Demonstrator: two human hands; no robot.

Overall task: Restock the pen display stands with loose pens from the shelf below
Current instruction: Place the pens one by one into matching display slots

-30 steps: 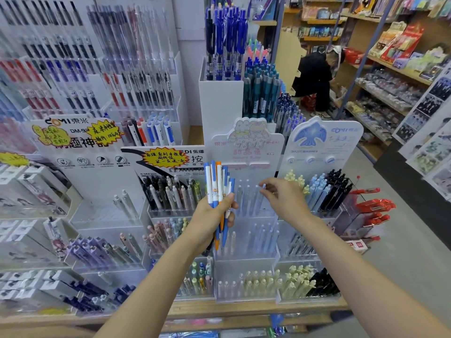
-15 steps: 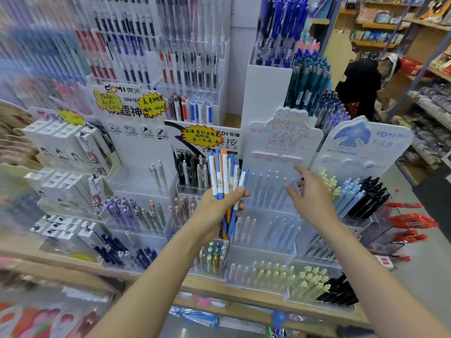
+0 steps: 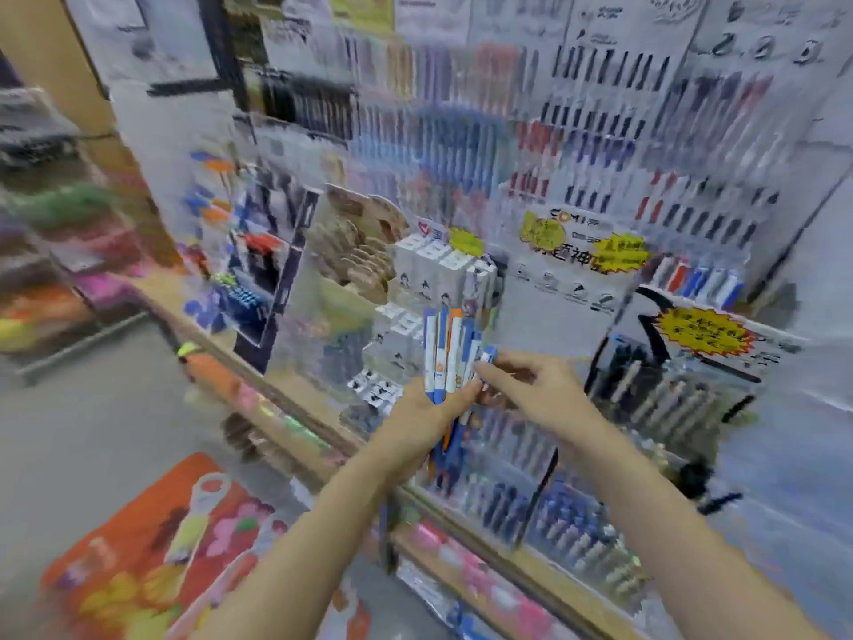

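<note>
We see the left hand (image 3: 427, 420) gripping a bundle of pens (image 3: 450, 358) upright, in front of the display stands (image 3: 572, 288) on the shelf (image 3: 531, 554) (the picture is very blurred). The right hand (image 3: 537, 390) pinches the top of one blue pen (image 3: 485, 355) of the bundle.

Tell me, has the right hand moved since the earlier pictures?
Yes. The right hand left the clear stand's slots and came to the blue-and-white pen bundle in the left hand.

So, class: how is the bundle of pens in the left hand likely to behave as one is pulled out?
The bundle of pens looks stiff and light. Smooth barrels probably slide, so neighbours may slip from the left hand while the right hand pinches one.
</note>
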